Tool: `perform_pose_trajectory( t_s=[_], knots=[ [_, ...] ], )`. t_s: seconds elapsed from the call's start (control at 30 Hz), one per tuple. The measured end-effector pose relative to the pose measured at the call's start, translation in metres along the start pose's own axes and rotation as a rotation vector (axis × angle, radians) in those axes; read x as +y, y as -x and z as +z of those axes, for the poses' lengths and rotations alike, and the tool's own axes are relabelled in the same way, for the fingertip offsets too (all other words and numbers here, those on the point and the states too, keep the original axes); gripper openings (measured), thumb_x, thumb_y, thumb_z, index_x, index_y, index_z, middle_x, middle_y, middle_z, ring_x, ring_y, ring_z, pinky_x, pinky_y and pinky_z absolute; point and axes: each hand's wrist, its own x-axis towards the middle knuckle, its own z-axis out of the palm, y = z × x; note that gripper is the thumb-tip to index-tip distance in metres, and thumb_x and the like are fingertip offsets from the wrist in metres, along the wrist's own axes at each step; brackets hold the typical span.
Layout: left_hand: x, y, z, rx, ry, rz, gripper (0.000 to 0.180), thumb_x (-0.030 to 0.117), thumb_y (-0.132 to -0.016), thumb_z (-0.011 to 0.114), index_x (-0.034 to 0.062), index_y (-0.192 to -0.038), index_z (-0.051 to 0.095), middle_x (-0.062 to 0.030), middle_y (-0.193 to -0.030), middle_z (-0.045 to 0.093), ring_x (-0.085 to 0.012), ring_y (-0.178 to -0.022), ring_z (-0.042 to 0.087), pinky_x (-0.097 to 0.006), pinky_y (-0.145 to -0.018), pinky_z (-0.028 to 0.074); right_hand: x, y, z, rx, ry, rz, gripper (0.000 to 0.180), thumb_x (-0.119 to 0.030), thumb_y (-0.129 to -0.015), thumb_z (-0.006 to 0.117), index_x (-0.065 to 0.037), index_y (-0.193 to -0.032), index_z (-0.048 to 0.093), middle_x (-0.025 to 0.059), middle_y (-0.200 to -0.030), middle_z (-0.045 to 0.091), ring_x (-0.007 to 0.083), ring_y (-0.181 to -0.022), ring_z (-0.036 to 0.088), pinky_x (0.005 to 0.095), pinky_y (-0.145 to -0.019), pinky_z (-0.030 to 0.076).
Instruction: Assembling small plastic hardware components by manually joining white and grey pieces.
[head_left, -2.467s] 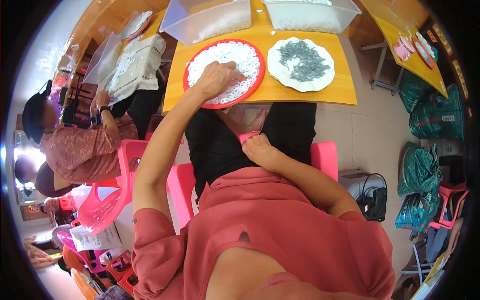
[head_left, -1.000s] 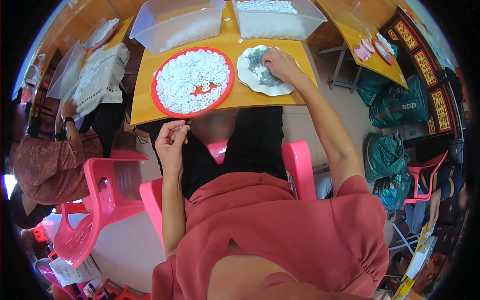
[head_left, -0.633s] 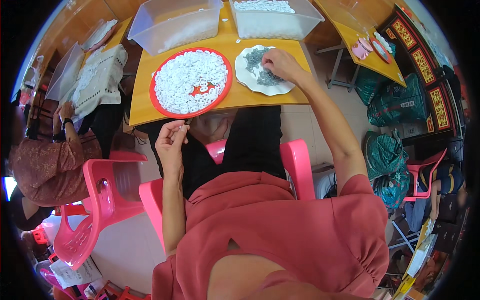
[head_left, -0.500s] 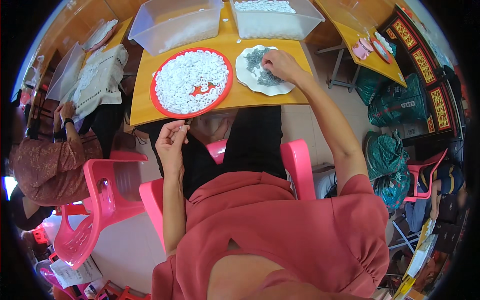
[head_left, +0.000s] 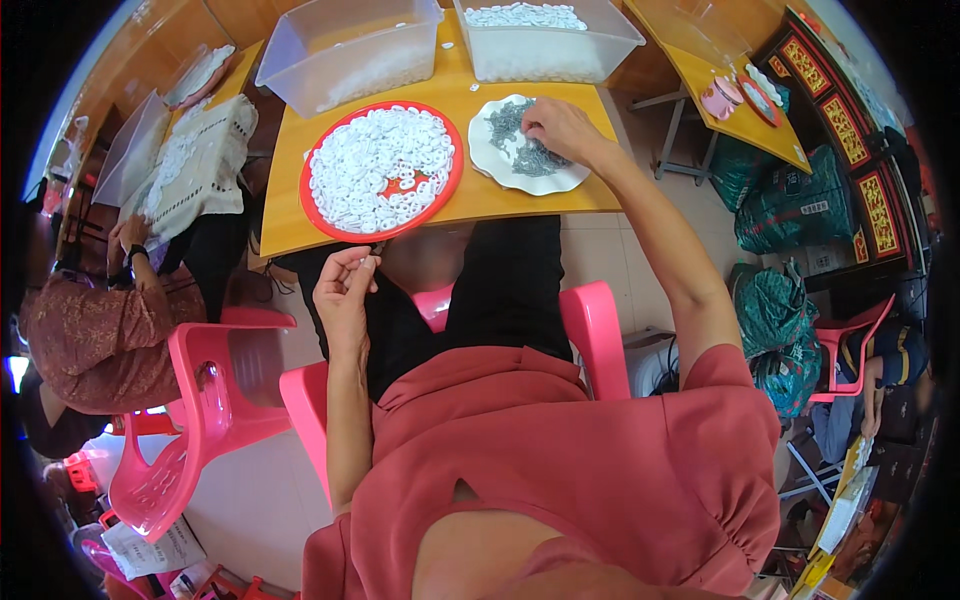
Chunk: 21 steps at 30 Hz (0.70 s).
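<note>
My right hand [head_left: 558, 130] reaches over a white wavy-rimmed plate [head_left: 545, 182], its fingertips closed together in a pile of small grey pieces [head_left: 536, 160] that look like metal. What is between those fingertips is hidden. Below the table's front edge, my left hand [head_left: 343, 290] is held up with thumb and fingers pinched. A tiny pale spot shows at its fingertips, too small to name. Just beyond it, a round red tray [head_left: 455, 185] is heaped with small white oval rings [head_left: 375, 165], and its red bottom shows through a gap near the right side.
Two clear plastic bins [head_left: 350, 50] [head_left: 550, 55] with white pieces stand at the back of the yellow table [head_left: 285, 225]. A co-worker [head_left: 100, 330] sits at the left beside a pink chair [head_left: 215, 400]. Green sacks [head_left: 800, 210] stand at the right, under a side table [head_left: 700, 60].
My right hand stays at the grey pieces with barely any shift. My left hand keeps its pinch and has moved very slightly. The co-worker's hands at the left have shifted a little.
</note>
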Motion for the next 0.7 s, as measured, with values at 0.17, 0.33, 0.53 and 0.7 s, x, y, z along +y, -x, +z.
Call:
perform_pose_trajectory(
  t_s=[0.17, 0.33, 0.53, 0.7],
  knots=[
    [0.0, -0.003, 0.002, -0.001, -0.006, -0.003, 0.015, 0.002, -0.081, 0.064, 0.0004, -0.095, 0.061, -0.0045, -0.081, 0.063, -0.0042, -0.063, 0.05, -0.016, -0.056, 0.038, 0.006, -0.005, 0.005, -0.011, 0.093, -0.087, 0.008, -0.011, -0.073, 0.058, -0.008, -0.073, 0.065, 0.0145, -0.078, 0.063, 0.0334, -0.077, 0.06, 0.0421, -0.068, 0.047],
    [0.004, -0.004, 0.002, -0.015, 0.015, -0.003, 0.015, 0.002, -0.081, 0.063, 0.0009, -0.095, 0.061, -0.004, -0.081, 0.063, -0.0041, -0.063, 0.05, -0.016, -0.057, 0.039, 0.001, -0.017, 0.005, -0.093, 0.112, -0.021, 0.01, -0.013, -0.071, 0.059, -0.007, -0.072, 0.066, 0.0153, -0.076, 0.063, 0.0331, -0.075, 0.061, 0.042, -0.067, 0.047],
    [0.005, -0.001, 0.003, -0.007, 0.064, 0.006, 0.019, 0.001, -0.081, 0.063, -0.0003, -0.099, 0.06, -0.0048, -0.082, 0.064, -0.0058, -0.067, 0.057, -0.017, -0.06, 0.044, -0.003, -0.024, 0.005, -0.123, 0.102, 0.021, 0.014, -0.015, -0.069, 0.057, -0.004, -0.07, 0.065, 0.0186, -0.073, 0.062, 0.0357, -0.071, 0.06, 0.0422, -0.066, 0.048],
    [0.007, 0.008, 0.001, -0.04, 0.129, -0.006, 0.016, 0.004, -0.081, 0.063, -0.0003, -0.096, 0.061, -0.009, -0.085, 0.066, -0.0119, -0.073, 0.063, -0.021, -0.065, 0.047, -0.003, -0.024, 0.01, -0.228, 0.143, 0.01, 0.019, -0.016, -0.068, 0.054, 0.0, -0.068, 0.064, 0.0228, -0.077, 0.062, 0.0376, -0.075, 0.061, 0.0449, -0.071, 0.048]
  ],
)
